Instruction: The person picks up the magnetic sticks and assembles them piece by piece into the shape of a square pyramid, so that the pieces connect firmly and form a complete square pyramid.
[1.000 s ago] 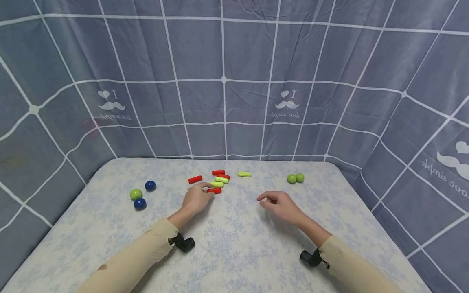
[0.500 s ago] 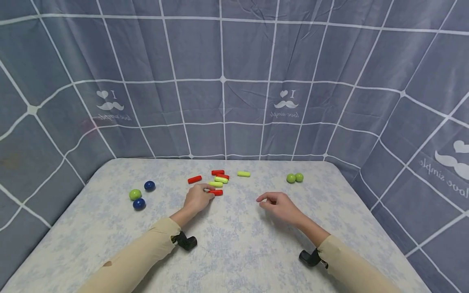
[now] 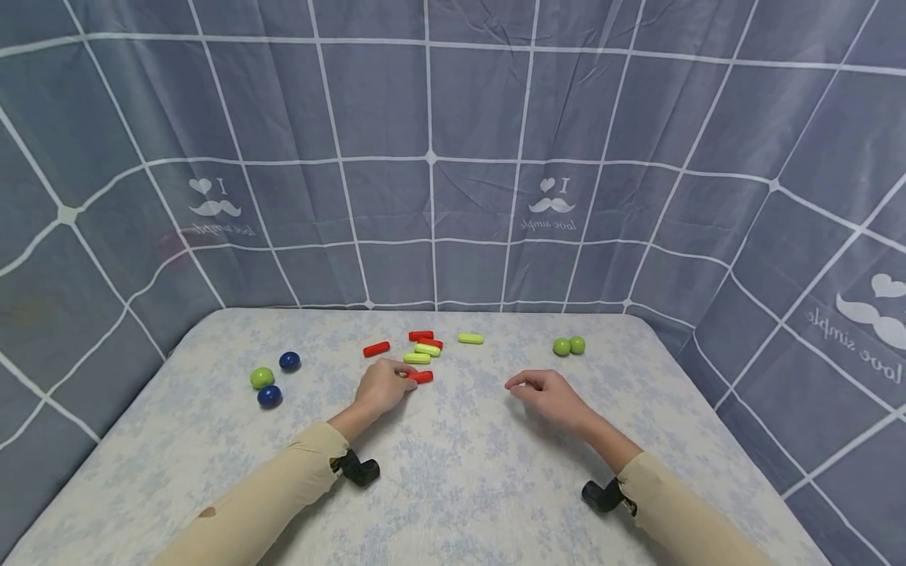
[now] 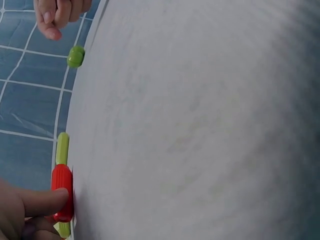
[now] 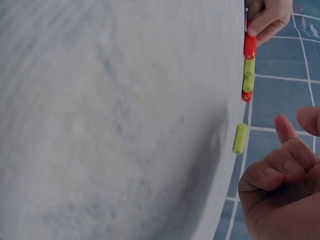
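Note:
My left hand pinches a short red ribbed stick between thumb and fingers, close over the table; in the head view the stick's right end shows past the fingertips. Just behind it lie a yellow-green stick, another yellow-green stick and a red stick, bunched together. One more red stick lies to their left. My right hand hovers over the right half of the table, fingers loosely curled with nothing in them. Nearest to it is a lone yellow-green stick.
Two green balls sit side by side at the back right. On the left are a green ball and two dark blue balls. A grey checked curtain encloses the pale patterned table at the back and sides.
My left hand has drawn the red stick a little toward me and to the right, away from the bunched sticks. The right hand has shifted only slightly.

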Demonstrator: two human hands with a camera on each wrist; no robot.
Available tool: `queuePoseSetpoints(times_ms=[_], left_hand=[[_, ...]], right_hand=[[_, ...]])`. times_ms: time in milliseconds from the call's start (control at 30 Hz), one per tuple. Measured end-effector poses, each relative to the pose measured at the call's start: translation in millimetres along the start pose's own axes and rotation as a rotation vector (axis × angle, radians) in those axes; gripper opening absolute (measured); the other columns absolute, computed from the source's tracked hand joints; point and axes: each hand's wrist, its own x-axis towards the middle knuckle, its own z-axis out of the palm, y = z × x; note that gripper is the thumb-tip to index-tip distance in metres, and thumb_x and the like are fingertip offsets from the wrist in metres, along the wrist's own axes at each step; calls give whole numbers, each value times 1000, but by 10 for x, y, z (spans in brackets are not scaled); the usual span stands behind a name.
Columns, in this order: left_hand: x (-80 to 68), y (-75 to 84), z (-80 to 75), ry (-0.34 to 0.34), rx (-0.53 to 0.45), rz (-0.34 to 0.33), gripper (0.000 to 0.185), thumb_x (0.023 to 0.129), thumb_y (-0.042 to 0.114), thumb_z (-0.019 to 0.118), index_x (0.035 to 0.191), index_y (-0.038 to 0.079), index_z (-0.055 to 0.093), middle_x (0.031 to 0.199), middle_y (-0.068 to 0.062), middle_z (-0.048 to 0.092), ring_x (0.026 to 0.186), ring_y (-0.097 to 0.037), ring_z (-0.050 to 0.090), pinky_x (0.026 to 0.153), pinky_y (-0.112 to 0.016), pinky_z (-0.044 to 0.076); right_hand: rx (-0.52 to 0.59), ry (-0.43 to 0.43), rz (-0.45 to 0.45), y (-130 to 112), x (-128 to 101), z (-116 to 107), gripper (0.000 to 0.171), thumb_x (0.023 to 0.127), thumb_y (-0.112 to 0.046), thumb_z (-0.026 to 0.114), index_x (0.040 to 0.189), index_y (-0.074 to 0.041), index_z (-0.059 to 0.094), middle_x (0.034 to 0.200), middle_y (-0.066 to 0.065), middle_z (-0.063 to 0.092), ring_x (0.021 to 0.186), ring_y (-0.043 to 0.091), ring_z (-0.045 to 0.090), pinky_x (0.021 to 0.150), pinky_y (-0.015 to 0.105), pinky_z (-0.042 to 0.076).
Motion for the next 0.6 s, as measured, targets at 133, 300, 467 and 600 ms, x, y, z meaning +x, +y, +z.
queuePoseSetpoints(times_ms=[133,300,467,600], left_hand=[[-23,1,0,-30,-14,11,21,86,14,78,106,11,80,120,-11,70,87,-18,60,63,-28,44],[-85,21,-16,-49,-19,7,21,85,12,79,106,12,81,117,-10,71,83,-19,57,62,-28,42],[-144,46,-16,-65,-11,12,21,83,13,80,104,14,81,105,-7,73,82,-18,58,63,-29,43],[-190,35,-11,-92,-11,14,21,83,13,80,105,14,81,102,-6,73,79,-18,56,61,-28,41]], right_hand=[[22,10,29,44,20,-35,26,100,-24,59,118,-10,73,107,8,69,80,17,52,72,34,44],[77,21,79,111,56,-76,29,101,-27,59,121,-10,72,73,3,51,58,15,39,58,32,38],[173,55,114,151,83,-137,33,100,-25,62,125,-5,68,58,-4,36,51,13,33,55,31,36],[225,80,127,196,111,-196,37,100,-24,63,130,-1,64,57,-4,36,51,14,32,55,33,36]])
